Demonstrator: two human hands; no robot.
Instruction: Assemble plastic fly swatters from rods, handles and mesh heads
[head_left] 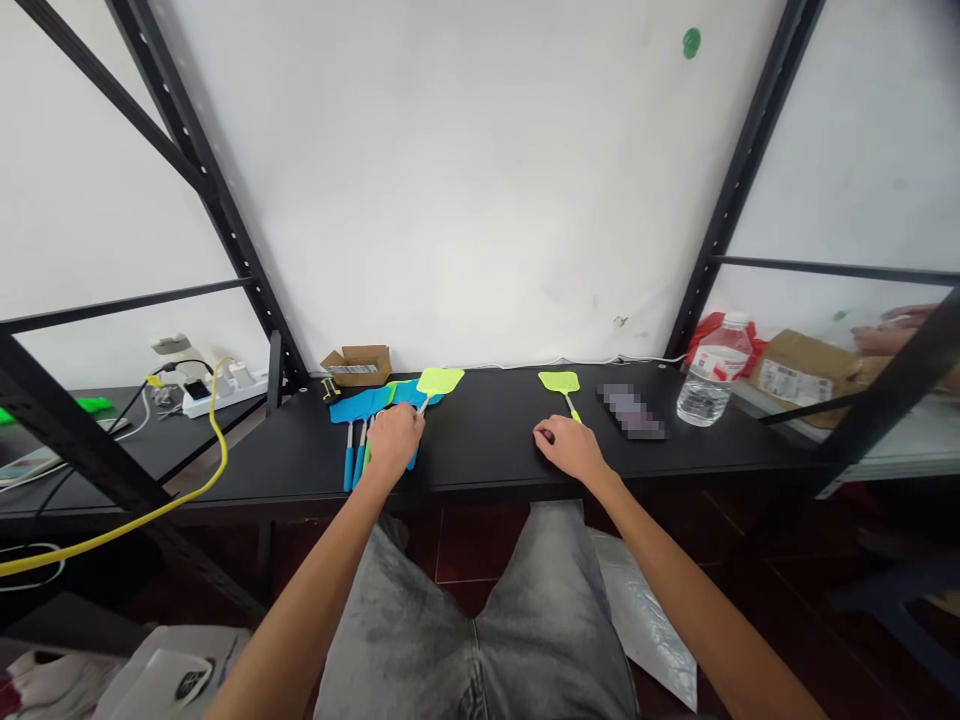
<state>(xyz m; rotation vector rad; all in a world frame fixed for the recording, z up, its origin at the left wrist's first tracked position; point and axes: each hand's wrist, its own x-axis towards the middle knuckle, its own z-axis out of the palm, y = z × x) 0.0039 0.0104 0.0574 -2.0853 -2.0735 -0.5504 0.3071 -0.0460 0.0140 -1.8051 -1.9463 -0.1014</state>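
Note:
My left hand (395,440) is closed around the shaft of a yellow-green fly swatter (441,381), whose head points away from me, up and to the right. Beside and partly beneath that hand lie several blue fly swatters (360,406) with their blue handles toward me, and a green one among them. My right hand (574,447) rests on the tabletop with curled fingers. A second yellow-green fly swatter (559,382) reaches out beyond it, its handle running into this hand and hidden there.
On the black table (480,455) are a small open cardboard box (358,366), a black phone (631,412) and a water bottle (716,370). Black metal posts (225,215) stand on both sides. A yellow cable (202,488) hangs at left. Another person's hand (892,330) shows at far right.

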